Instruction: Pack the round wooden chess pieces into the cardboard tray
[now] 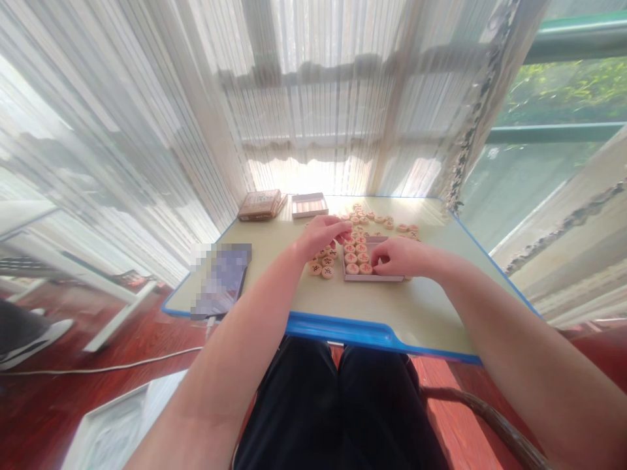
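Head view: wooden discs [356,253] with red and dark marks, too small to read, sit in a shallow box [386,278] on a pale, blue-edged table [431,307] by sheer curtains [318,98]. The left hand [323,236] curls narrowly over loose discs [323,266]. The right hand [400,256] curls narrowly inside the box. Neither grip can be made out. Bare tabletop lies to the right.

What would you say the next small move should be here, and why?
Probably the left hand should lift one of the loose discs into the tray. Its fingertips are already down among them, the tray holds only a few discs so far, and the right hand rests over its unfilled part.
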Motion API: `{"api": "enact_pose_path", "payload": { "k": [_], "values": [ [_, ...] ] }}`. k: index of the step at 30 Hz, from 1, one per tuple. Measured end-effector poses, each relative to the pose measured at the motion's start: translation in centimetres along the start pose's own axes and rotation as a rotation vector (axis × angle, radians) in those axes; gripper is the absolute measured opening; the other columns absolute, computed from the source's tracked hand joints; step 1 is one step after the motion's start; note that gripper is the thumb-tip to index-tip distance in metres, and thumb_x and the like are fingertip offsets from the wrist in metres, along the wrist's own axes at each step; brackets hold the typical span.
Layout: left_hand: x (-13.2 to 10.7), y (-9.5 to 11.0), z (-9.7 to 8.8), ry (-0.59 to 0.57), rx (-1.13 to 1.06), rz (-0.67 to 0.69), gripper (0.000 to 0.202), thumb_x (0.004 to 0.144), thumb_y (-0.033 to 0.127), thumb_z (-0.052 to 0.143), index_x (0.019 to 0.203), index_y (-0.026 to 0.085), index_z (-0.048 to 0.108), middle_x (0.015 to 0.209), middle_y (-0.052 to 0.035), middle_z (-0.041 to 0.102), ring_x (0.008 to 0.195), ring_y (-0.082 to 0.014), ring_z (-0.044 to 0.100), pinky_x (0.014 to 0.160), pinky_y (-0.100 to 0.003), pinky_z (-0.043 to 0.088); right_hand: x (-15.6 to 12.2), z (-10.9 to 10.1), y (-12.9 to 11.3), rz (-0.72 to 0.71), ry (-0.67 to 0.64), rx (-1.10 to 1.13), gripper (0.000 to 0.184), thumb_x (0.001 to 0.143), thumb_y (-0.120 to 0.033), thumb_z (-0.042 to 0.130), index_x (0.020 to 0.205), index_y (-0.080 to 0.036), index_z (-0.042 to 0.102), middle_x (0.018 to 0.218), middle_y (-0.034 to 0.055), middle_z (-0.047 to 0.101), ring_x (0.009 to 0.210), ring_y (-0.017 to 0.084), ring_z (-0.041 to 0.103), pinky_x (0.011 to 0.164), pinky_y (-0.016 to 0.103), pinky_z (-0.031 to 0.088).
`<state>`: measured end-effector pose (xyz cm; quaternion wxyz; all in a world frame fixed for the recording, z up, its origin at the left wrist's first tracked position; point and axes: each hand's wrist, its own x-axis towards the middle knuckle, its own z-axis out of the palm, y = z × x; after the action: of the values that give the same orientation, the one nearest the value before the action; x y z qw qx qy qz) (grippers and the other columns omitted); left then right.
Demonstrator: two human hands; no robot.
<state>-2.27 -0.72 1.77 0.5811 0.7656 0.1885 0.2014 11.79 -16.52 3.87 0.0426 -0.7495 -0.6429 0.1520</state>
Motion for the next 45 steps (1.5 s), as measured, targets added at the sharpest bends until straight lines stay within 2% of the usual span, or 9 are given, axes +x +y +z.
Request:
{"api": "enact_pose_path", "payload": {
  "k": [16, 20, 24, 27, 35, 39, 43, 45],
  "values": [
    [0.0, -0.1, 0.2, -0.002, 0.035, -0.004, 0.030, 0.074, 0.040, 0.060, 0.078, 0.011, 0.065, 0.077, -0.0080, 0.068, 0.062, -0.0096, 0.056, 0.051, -0.020, 0.040, -0.4, -0.4, 0.1, -0.006, 0.022, 0.042, 0.015, 0.067, -0.030, 0.054, 0.074, -0.024, 0.067, 0.070, -0.0024, 0.063, 0.061, 0.012, 0.053, 0.053, 0.023, 0.035],
    [-0.2, 0.3, 0.3, 0.005, 0.188, 0.022, 0.030, 0.072, 0.041, 0.060, 0.074, 0.012, 0.066, 0.069, -0.0036, 0.064, 0.058, -0.0088, 0.051, 0.049, -0.020, 0.036, -0.6, -0.6, -0.1, -0.047, 0.054, 0.052, 0.015, 0.069, -0.030, 0.054, 0.073, -0.023, 0.066, 0.067, -0.0022, 0.062, 0.060, 0.012, 0.052, 0.053, 0.023, 0.034],
    [-1.4, 1.7, 0.6, -0.125, 0.475, 0.086, 0.027, 0.068, 0.038, 0.060, 0.063, 0.012, 0.064, 0.052, 0.0026, 0.049, 0.052, -0.0075, 0.041, 0.047, -0.021, 0.029, -0.8, -0.5, -0.8, -0.080, 0.104, 0.069, 0.018, 0.069, -0.028, 0.054, 0.078, -0.023, 0.069, 0.068, -0.0017, 0.063, 0.060, 0.011, 0.051, 0.055, 0.023, 0.034],
    [-2.2, 2.8, 0.7, -0.244, 0.623, 0.123, 0.024, 0.068, 0.033, 0.057, 0.058, 0.013, 0.063, 0.048, 0.0038, 0.043, 0.050, -0.0072, 0.037, 0.046, -0.022, 0.026, -1.0, -0.4, -1.5, -0.090, 0.131, 0.083, 0.021, 0.069, -0.025, 0.054, 0.081, -0.024, 0.071, 0.069, -0.0019, 0.063, 0.059, 0.010, 0.051, 0.055, 0.022, 0.034],
    [-2.4, 2.9, 0.5, -0.380, 0.736, 0.052, 0.021, 0.065, 0.033, 0.057, 0.065, 0.016, 0.069, 0.051, 0.0033, 0.047, 0.051, -0.0079, 0.038, 0.047, -0.021, 0.027, -1.0, -0.5, -1.1, -0.092, 0.095, 0.082, 0.018, 0.069, -0.025, 0.055, 0.076, -0.025, 0.071, 0.065, -0.0032, 0.061, 0.055, 0.009, 0.047, 0.052, 0.022, 0.031],
    [-2.4, 3.0, 0.4, -0.362, 0.744, 0.043, 0.021, 0.066, 0.034, 0.056, 0.058, 0.015, 0.064, 0.049, 0.0038, 0.042, 0.049, -0.0076, 0.034, 0.046, -0.022, 0.025, -0.8, -0.4, -0.9, -0.093, 0.091, 0.087, 0.018, 0.070, -0.027, 0.055, 0.077, -0.025, 0.071, 0.068, -0.0027, 0.062, 0.057, 0.009, 0.049, 0.052, 0.022, 0.032],
    [-2.5, 3.0, 0.4, -0.295, 0.733, 0.066, 0.030, 0.068, 0.034, 0.055, 0.045, 0.016, 0.047, 0.046, 0.0044, 0.028, 0.047, -0.0071, 0.026, 0.044, -0.024, 0.021, -0.8, -0.4, -0.9, -0.106, 0.077, 0.093, 0.019, 0.070, -0.029, 0.056, 0.080, -0.026, 0.071, 0.074, -0.0024, 0.065, 0.061, 0.010, 0.051, 0.055, 0.022, 0.034],
    [-2.5, 2.9, 0.3, -0.267, 0.720, 0.082, 0.033, 0.068, 0.034, 0.055, 0.044, 0.016, 0.041, 0.047, 0.0043, 0.025, 0.046, -0.0071, 0.024, 0.044, -0.025, 0.019, -0.8, -0.4, -0.9, -0.101, 0.077, 0.102, 0.019, 0.070, -0.030, 0.056, 0.080, -0.026, 0.072, 0.077, -0.0023, 0.066, 0.063, 0.011, 0.052, 0.056, 0.023, 0.035]
  ]
}}
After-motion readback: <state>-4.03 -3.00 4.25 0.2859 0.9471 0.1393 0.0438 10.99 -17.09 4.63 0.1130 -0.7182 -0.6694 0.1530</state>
